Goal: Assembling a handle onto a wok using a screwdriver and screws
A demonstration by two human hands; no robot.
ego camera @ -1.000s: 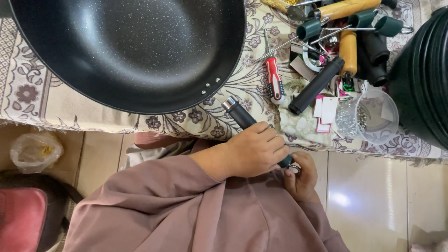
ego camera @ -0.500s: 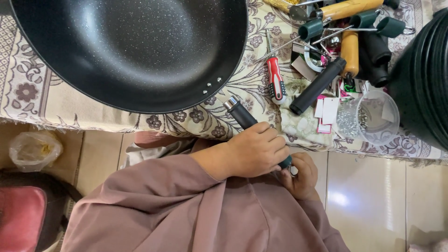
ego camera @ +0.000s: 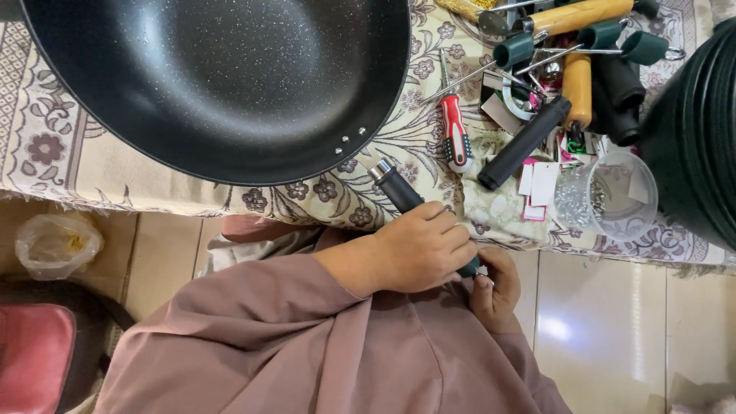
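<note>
The left hand is wrapped around a black cylindrical pan handle with a silver metal collar, its fingers curled tight on the grip's lower half. The handle slants up and left, its collar end just short of the rim of the large black speckled non-stick wok, near but not touching it. The right hand sits at the handle's butt end, fingertips pinched on something small there (too small to tell what). Against the pictures of a second ago, almost nothing has shifted: both hands hold the same grip and the handle lies at the same slant, so I judge the work at the butt end is still going on and the handle is not yet joined to the wok.

Counted on the floral-patterned cloth of the tabletop: one wok; one red-handled screwdriver; one loose black handle lying slantwise, plus at least two more black ones bunched behind it; two orange-yellow wooden handles; two dark green handle grips; one clear plastic cup of small metal screws; one stack of black pans at the right edge. On the tiled floor, one crumpled plastic bag.
</note>
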